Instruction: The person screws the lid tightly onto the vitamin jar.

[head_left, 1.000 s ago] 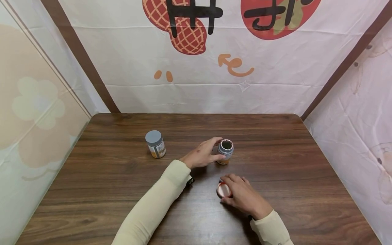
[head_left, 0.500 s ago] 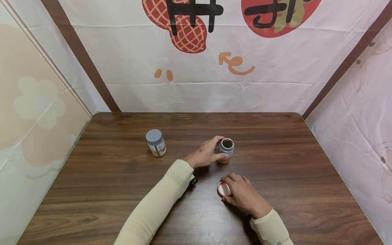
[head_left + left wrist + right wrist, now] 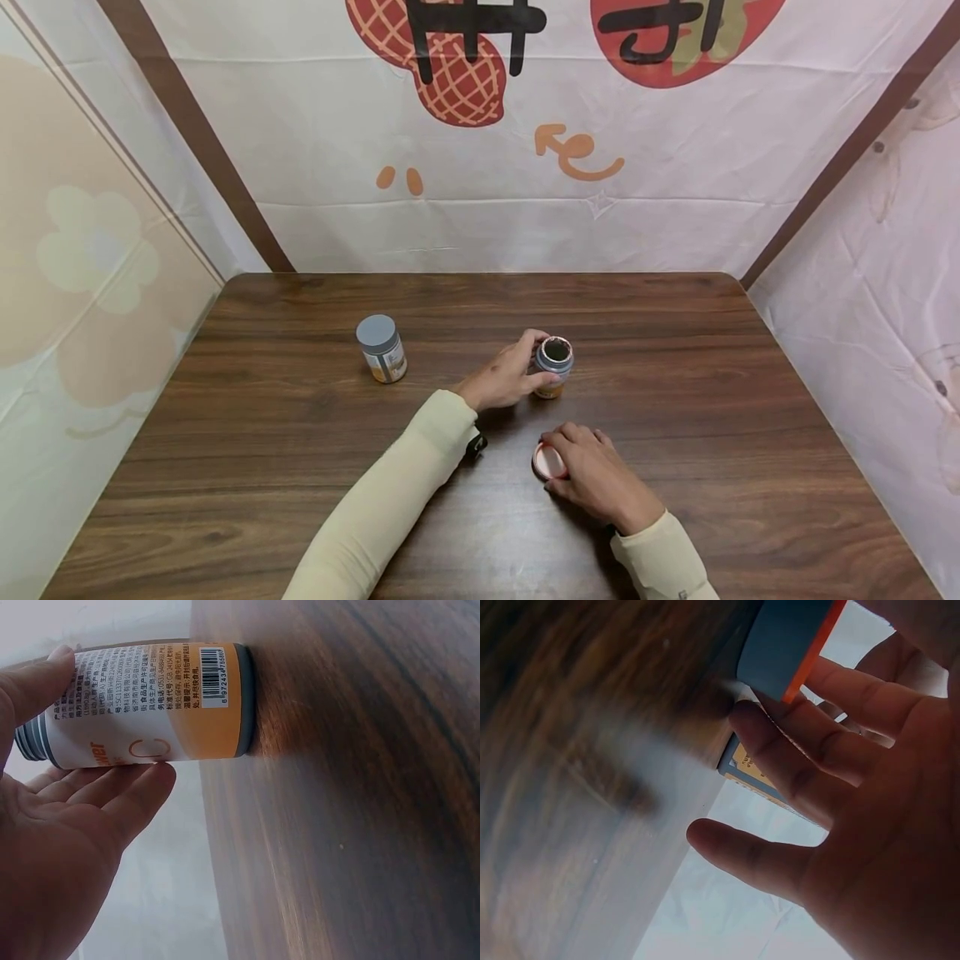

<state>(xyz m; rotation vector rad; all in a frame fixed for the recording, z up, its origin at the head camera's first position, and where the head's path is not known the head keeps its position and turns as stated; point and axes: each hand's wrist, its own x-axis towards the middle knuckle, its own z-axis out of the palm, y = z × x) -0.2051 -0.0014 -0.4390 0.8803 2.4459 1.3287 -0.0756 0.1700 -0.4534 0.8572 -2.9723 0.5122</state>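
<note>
My left hand point(image 3: 504, 377) grips an uncapped jar point(image 3: 553, 367) from its left side, thumb in front and fingers behind. The jar is upright on the table, its dark inside visible through the mouth. In the left wrist view the jar's point(image 3: 172, 742) white and orange label, barcode and grey base show. Nearer the front edge, my right hand point(image 3: 596, 475) holds a round lid point(image 3: 550, 461) between thumb and fingers, its pale inner side facing up. An orange rim and dark grey side of the lid point(image 3: 784, 645) appear in the right wrist view, low at the tabletop.
A second jar point(image 3: 381, 350), with its grey lid on, stands upright to the left of my left hand. The brown wood-grain table point(image 3: 262, 433) ends at the back against a white printed cloth point(image 3: 480, 242). Similar cloth hangs along both sides.
The head view has shifted very slightly. Both hands keep their hold on the jar and the lid in the same places.
</note>
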